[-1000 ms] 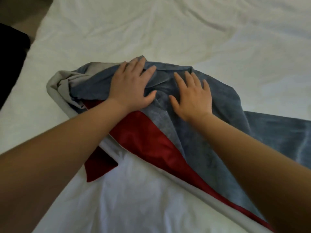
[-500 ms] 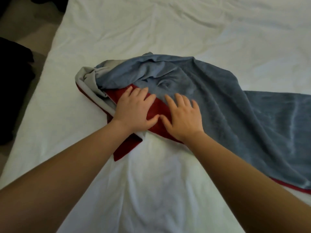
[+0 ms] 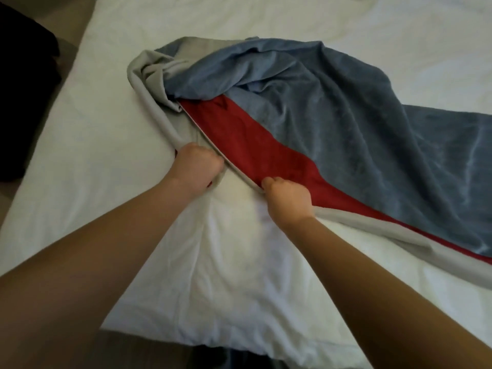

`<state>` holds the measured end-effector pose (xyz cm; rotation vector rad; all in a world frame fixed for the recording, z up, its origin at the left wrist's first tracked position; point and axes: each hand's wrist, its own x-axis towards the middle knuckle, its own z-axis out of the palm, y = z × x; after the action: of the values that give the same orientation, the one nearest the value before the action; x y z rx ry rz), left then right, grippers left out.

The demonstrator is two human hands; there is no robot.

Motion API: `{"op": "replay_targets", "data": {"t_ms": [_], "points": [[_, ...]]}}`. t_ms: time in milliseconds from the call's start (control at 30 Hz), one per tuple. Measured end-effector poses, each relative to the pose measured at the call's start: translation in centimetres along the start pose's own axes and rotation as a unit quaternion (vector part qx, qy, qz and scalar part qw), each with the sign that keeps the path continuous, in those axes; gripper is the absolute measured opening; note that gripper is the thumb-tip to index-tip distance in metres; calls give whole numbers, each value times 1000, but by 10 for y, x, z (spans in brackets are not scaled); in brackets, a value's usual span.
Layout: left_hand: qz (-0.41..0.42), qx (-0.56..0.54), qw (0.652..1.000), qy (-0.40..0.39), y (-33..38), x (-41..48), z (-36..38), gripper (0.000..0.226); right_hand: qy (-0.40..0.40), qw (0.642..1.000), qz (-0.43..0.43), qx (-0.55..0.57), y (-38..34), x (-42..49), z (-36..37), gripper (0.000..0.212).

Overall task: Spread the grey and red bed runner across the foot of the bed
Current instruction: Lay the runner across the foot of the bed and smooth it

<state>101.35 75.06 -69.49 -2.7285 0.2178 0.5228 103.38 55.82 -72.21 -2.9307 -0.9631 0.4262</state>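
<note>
So you had your left hand [image 3: 196, 169] balled up in a fist around the pale grey edge of the bed runner [image 3: 319, 107], and your right hand [image 3: 288, 199] was curled tight on that same edge just beside it, right where the red band started. The runner itself was bunched in a heap on the white bed [image 3: 106, 123], trailing off to the right

White duvet [image 3: 266, 20] seen creased over the mattress, dark object [image 3: 24, 75] seen blurred on the left beyond the mattress edge, strip of beige floor [image 3: 72, 14] seen beside it
</note>
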Motion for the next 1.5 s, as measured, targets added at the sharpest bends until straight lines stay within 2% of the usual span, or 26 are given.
{"op": "replay_targets", "data": {"t_ms": [100, 200, 233, 300, 367, 433, 500, 567, 633, 767, 833, 933, 1000, 1100, 1167, 1267, 1400, 1500], "points": [[48, 57, 997, 17, -16, -31, 7, 10, -25, 999, -42, -9, -3, -35, 8, 24], [39, 105, 992, -56, -41, -62, 19, 13, -12, 997, -75, -14, -6, -73, 11, 18], [34, 101, 992, -64, -49, -71, 20, 11, -16, 996, -81, -17, -8, -86, 10, 23], [-10, 110, 989, -93, -61, -87, 20, 8, -17, 996, -88, -7, -9, -109, 12, 33], [-71, 47, 991, -101, -65, -99, 21, 14, -19, 995, -102, 8, -9, -128, 20, 33], [-53, 60, 995, -66, -52, -105, 21, 18, -10, 994, -112, 14, -8, -138, 23, 32], [-3, 40, 998, 54, -25, -107, 21, 16, 19, 993, -114, 18, -8, -137, 24, 28], [49, 8, 987, 155, 7, -104, 21, 10, 41, 993, -110, 29, -10, -128, 22, 22], [79, -9, 981, 176, 34, -95, 21, 23, 57, 992, -104, 37, -15, -117, 22, 17], [118, -3, 974, 195, 59, -83, 20, 18, -22, 995, -74, 55, -34, -107, 26, 8], [133, -7, 970, 202, 57, -86, 24, 22, -18, 996, -49, 67, -44, -114, 29, 8], [155, -7, 972, 176, 45, -100, 34, 19, -48, 989, -58, 130, -65, -122, 37, 16], [147, -28, 981, 127, 35, -115, 38, 11, -60, 985, -75, 144, -79, -124, 38, 16], [135, -59, 987, 66, 28, -139, 46, 25, -84, 981, -119, 132, -91, -128, 33, 15], [120, -70, 987, 81, 23, -150, 48, 10, -61, 981, -138, 123, -88, -128, 26, 14], [68, -81, 987, 121, 5, -158, 46, 34, 6, 984, -132, 118, -78, -116, 10, 20], [-18, -90, 983, 161, -35, -146, 33, 35, 81, 984, -109, 114, -66, -78, -25, 37], [-27, -86, 980, 178, -60, -127, 21, 34, 117, 983, -107, 93, -69, -41, -50, 45]]}}
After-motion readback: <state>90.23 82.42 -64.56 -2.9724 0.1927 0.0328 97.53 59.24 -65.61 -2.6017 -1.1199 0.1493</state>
